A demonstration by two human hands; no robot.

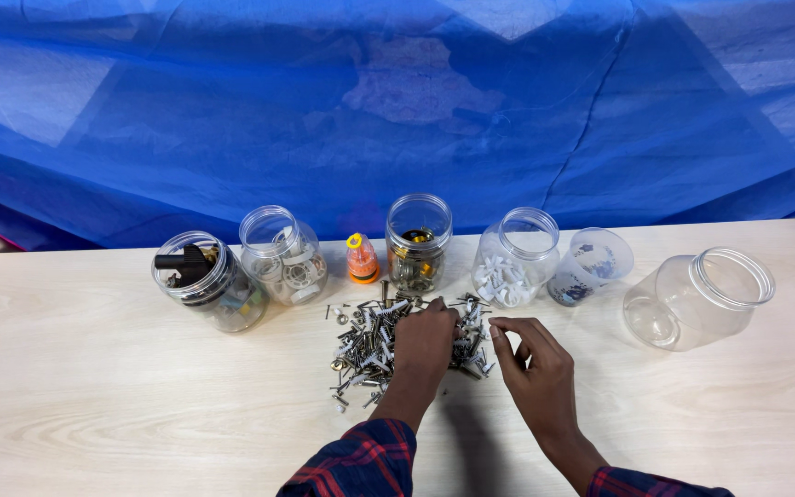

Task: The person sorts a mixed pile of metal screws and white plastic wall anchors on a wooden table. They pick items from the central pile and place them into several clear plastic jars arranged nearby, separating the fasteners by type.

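Screws, springs and small white plastic bits are lying in a loose heap [388, 339] on the pale wooden table [94, 387], just in front of the middle jar [418, 241], the one holding brass-coloured parts. Sorting through that heap appears to be the step in hand. The left hand [425, 340] is resting on the heap's right half, fingers curled down and close together; whether they are pinching a piece I cannot tell, since the tips are buried among the metal. The right hand [531, 364] is hovering just right of the heap, thumb and forefinger bent toward each other with a small gap, seemingly gripping nothing.

A next move would probably call for a fine pinch on one small piece without dragging its neighbours along.

Left of the middle jar are standing a small orange bottle [362, 259] and two more filled jars; right of it are a jar of white pieces [512, 260], a small cup and an empty jar tipped on its side [697, 296]. Jar contents are hard to make out, and a dark cable is being cut off at the right edge.
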